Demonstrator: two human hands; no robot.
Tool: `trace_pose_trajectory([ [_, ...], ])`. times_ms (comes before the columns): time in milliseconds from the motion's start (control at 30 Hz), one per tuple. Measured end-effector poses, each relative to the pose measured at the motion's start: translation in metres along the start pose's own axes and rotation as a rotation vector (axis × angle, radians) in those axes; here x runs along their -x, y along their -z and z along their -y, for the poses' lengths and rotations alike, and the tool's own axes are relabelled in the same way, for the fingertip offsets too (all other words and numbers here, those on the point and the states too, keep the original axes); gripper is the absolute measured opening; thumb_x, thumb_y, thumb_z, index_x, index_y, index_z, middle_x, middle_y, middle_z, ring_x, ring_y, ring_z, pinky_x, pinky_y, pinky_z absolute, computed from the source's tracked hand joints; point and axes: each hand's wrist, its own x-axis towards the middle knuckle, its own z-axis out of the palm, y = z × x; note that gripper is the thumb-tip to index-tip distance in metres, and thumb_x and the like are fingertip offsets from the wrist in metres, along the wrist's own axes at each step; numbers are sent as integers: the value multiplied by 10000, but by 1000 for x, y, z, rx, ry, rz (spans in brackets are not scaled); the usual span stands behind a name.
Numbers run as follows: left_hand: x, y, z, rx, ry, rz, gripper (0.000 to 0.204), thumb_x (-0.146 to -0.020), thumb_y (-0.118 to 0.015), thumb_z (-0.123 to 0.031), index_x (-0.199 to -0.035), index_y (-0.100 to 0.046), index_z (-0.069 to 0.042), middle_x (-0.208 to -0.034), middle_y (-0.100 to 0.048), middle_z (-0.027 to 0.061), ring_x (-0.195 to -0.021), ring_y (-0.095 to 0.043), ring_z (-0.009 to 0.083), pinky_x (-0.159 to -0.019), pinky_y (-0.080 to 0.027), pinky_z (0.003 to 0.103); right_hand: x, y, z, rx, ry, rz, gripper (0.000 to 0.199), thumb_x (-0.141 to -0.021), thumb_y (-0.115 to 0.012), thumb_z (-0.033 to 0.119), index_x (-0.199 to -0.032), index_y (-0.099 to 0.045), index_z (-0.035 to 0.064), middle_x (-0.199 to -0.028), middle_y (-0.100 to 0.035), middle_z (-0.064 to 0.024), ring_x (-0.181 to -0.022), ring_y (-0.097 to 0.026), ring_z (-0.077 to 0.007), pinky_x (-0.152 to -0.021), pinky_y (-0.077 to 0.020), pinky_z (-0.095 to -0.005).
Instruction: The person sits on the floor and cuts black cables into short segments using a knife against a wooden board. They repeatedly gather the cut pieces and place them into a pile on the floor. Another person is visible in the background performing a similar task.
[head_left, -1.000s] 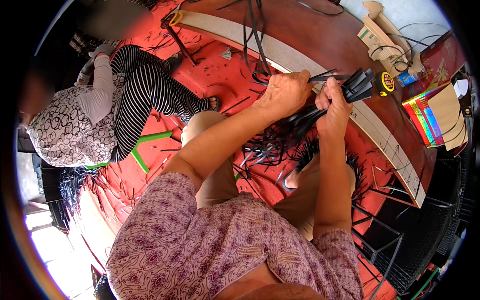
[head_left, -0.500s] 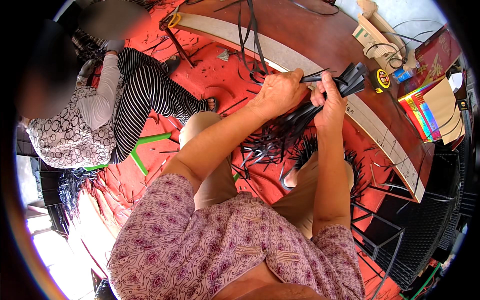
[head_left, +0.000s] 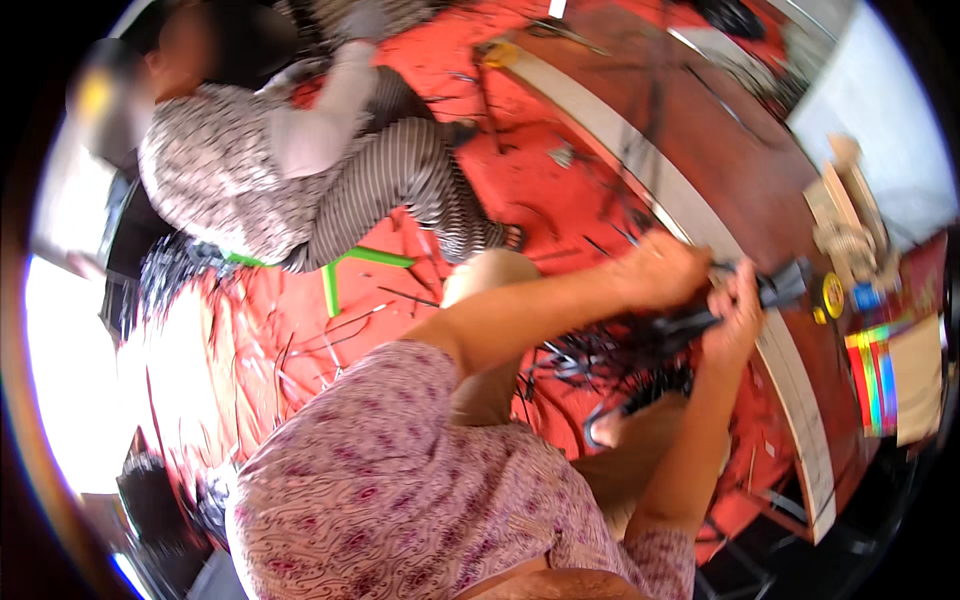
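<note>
My right hand [head_left: 735,312] is closed around a bundle of flat black strips [head_left: 785,286], whose gathered ends stick out beyond the fingers. The bundle's loose lengths [head_left: 610,355] hang and spread over the red floor covering below. Beside it, my left hand [head_left: 665,270] is closed in a fist, blurred by motion, at a black strip [head_left: 720,267] that runs toward the bundle. Both hands are close together over the near edge of the curved table. The fingertips of the left hand are hard to make out.
A brown table [head_left: 720,130] with a pale curved edge board [head_left: 690,205] stands ahead. On it are a yellow tape measure [head_left: 833,296], torn cardboard [head_left: 850,220] and a colourful box [head_left: 872,385]. At left another person [head_left: 235,170] sits on a green stool [head_left: 333,285]; strip scraps litter the floor.
The view has swung to the left, so the scene sits further right and is smeared. Both hands stay closed at the bundle, and the left has drawn slightly away from the right.
</note>
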Motion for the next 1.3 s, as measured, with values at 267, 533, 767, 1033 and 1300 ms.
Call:
trace_pose_trajectory([
  [267,3,10,-2,151,139,-101,233,-857,-593,-230,-732,-545,-39,-563,-572,153,-528,-616,329,-475,-471,428,7,-19,-4,55,117,-16,147,-882,-639,100,-772,-542,85,-630,-425,37,-445,-335,-41,-408,-263,-207],
  [533,5,16,-1,155,126,-64,236,-837,-595,-228,-725,-552,-23,-567,-572,145,-542,-622,330,-492,-478,424,9,-25,-8,97,92,-1,206,-874,-657,126,-721,-524,88,-622,-421,39,-450,-340,-44,-412,-260,-209],
  [767,9,22,-3,248,171,-79,250,-846,-572,-227,-728,-554,-7,-571,-583,200,-559,-621,366,-511,-485,445,13,-30,-10,122,90,-8,182,-872,-661,130,-741,-539,95,-626,-412,47,-463,-329,-47,-422,-254,-212],
  [1033,8,23,-2,242,199,-47,284,-869,-556,-250,-726,-562,-4,-589,-596,196,-569,-626,362,-519,-487,445,12,-32,-11,112,77,2,157,-874,-658,132,-768,-549,95,-629,-408,49,-478,-331,-43,-432,-257,-206],
  [1300,6,25,0,240,192,-49,282,-867,-555,-250,-731,-568,-3,-594,-597,203,-576,-629,364,-527,-491,447,9,-34,-11,117,64,-8,155,-877,-655,133,-770,-548,98,-624,-410,52,-463,-329,-38,-420,-252,-202],
])
